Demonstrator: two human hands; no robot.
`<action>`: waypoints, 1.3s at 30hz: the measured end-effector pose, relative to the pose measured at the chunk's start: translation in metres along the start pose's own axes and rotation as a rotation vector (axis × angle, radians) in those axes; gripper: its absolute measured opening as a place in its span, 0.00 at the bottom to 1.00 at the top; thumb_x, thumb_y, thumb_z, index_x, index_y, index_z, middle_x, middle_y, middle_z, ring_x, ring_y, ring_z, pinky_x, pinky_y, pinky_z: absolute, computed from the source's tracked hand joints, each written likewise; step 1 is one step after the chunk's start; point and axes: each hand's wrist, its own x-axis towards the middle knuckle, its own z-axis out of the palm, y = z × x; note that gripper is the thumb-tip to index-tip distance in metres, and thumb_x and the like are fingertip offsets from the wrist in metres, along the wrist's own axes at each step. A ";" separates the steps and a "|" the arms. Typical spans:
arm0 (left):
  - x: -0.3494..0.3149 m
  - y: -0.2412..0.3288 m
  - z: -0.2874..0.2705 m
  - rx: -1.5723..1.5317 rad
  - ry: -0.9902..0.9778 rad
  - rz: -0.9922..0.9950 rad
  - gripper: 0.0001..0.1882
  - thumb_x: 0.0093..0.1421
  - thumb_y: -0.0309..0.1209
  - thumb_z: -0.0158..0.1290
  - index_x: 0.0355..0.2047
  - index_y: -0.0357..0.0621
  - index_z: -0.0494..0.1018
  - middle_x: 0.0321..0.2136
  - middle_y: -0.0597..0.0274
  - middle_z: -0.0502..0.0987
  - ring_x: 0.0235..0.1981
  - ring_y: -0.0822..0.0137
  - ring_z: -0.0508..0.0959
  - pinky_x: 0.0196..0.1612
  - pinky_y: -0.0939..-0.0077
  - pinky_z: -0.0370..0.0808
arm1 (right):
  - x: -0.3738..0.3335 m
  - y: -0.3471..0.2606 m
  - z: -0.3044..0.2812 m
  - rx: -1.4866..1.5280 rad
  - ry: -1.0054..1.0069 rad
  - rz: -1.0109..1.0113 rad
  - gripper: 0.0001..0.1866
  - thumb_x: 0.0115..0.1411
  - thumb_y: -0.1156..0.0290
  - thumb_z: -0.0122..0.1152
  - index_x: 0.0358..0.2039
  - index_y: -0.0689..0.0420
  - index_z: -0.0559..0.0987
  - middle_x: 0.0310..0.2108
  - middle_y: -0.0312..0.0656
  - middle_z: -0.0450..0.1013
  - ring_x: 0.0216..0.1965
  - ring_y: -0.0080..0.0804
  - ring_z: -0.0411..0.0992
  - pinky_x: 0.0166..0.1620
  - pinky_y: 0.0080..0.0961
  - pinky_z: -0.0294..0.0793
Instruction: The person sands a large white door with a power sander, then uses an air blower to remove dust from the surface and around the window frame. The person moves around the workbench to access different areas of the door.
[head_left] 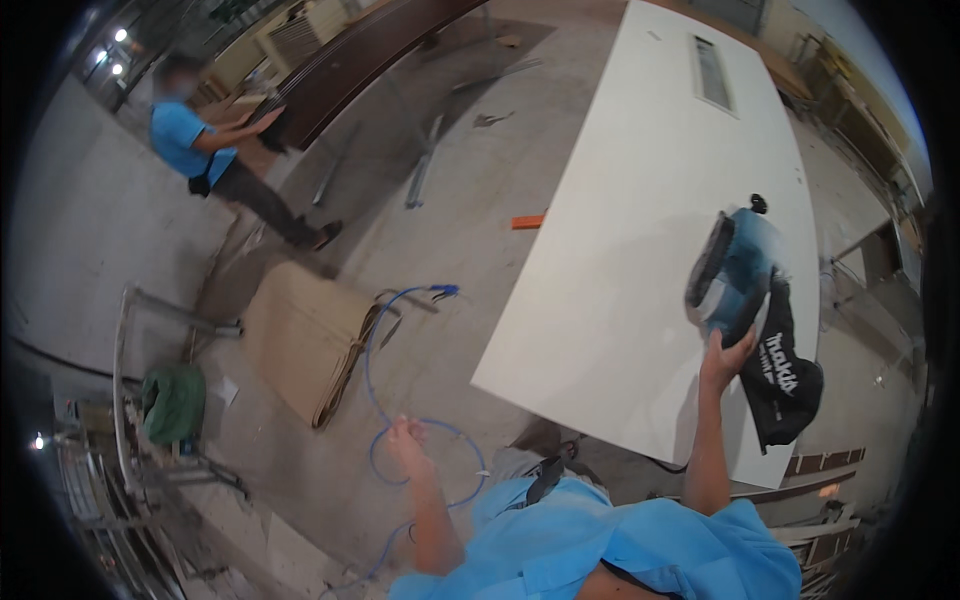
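- The right hand [733, 352] grips the sander [744, 262] by its near end, probably for control, at the person's one o'clock over the white panel [615, 275].
- Dust bag [790, 385]: sander's five o'clock, seemingly clear of its belt [709, 262].
- Left hand [406, 440]: ten o'clock, grip unclear.

Blue hose [369, 350] on grey floor [500, 200]

Dim room from where I'm standing, greyish light. Small lamps [120, 36] glare upper left, another low left. White panel [600, 270] brightest, soft shadow beside the right forearm [708, 450]. Floor [480, 225] darker under the brown panel [360, 72]. Power tool [745, 262] smeared, left hand [407, 440] soft. Straight edges bow; corners black.
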 end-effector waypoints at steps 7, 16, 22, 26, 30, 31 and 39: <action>-0.033 -0.096 -0.019 0.738 -0.415 -0.127 0.22 0.65 0.45 0.54 0.38 0.34 0.79 0.34 0.50 0.84 0.38 0.50 0.84 0.43 0.62 0.79 | -0.143 -0.112 -0.011 0.068 -0.561 -0.467 0.30 0.57 0.76 0.66 0.61 0.63 0.73 0.69 0.56 0.57 0.68 0.56 0.61 0.66 0.48 0.65; 0.143 -0.032 0.036 1.481 -0.551 0.295 0.22 0.58 0.48 0.61 0.32 0.38 0.81 0.40 0.37 0.82 0.44 0.38 0.81 0.49 0.49 0.76 | -0.183 -0.247 0.115 0.169 -0.598 -0.357 0.11 0.59 0.79 0.63 0.43 0.62 0.82 0.53 0.51 0.74 0.54 0.49 0.74 0.57 0.39 0.74; 0.331 0.054 0.057 1.304 -0.557 0.590 0.23 0.60 0.46 0.61 0.44 0.39 0.81 0.42 0.43 0.83 0.50 0.44 0.81 0.55 0.54 0.75 | -0.217 -0.338 0.246 0.285 -0.667 -0.088 0.10 0.58 0.77 0.64 0.41 0.61 0.81 0.39 0.49 0.79 0.41 0.47 0.79 0.49 0.38 0.77; 0.466 0.171 0.134 1.413 -0.679 0.629 0.19 0.63 0.45 0.57 0.44 0.42 0.82 0.40 0.49 0.84 0.45 0.49 0.83 0.50 0.57 0.78 | -0.269 -0.367 0.324 0.315 -0.905 0.028 0.12 0.59 0.66 0.65 0.40 0.59 0.84 0.38 0.50 0.80 0.41 0.49 0.80 0.45 0.40 0.78; 0.571 0.228 0.235 1.267 -0.651 0.633 0.16 0.64 0.41 0.57 0.43 0.41 0.81 0.35 0.51 0.84 0.37 0.55 0.84 0.44 0.61 0.79 | -0.309 -0.317 0.413 0.122 -0.944 0.452 0.14 0.56 0.61 0.65 0.37 0.58 0.85 0.33 0.50 0.81 0.37 0.49 0.80 0.43 0.39 0.78; 0.591 0.229 0.259 1.252 -0.637 0.635 0.16 0.64 0.40 0.57 0.41 0.40 0.81 0.33 0.51 0.84 0.35 0.57 0.83 0.42 0.61 0.78 | -0.317 -0.293 0.439 0.052 -0.929 0.513 0.14 0.55 0.61 0.65 0.35 0.58 0.86 0.32 0.50 0.81 0.36 0.49 0.81 0.43 0.39 0.78; 0.693 0.019 0.430 1.728 -0.987 0.395 0.17 0.62 0.38 0.58 0.46 0.42 0.81 0.38 0.49 0.85 0.38 0.57 0.85 0.46 0.63 0.79 | -0.397 -0.049 0.695 0.005 -0.801 1.276 0.15 0.56 0.59 0.63 0.33 0.58 0.85 0.36 0.49 0.83 0.40 0.47 0.81 0.45 0.41 0.78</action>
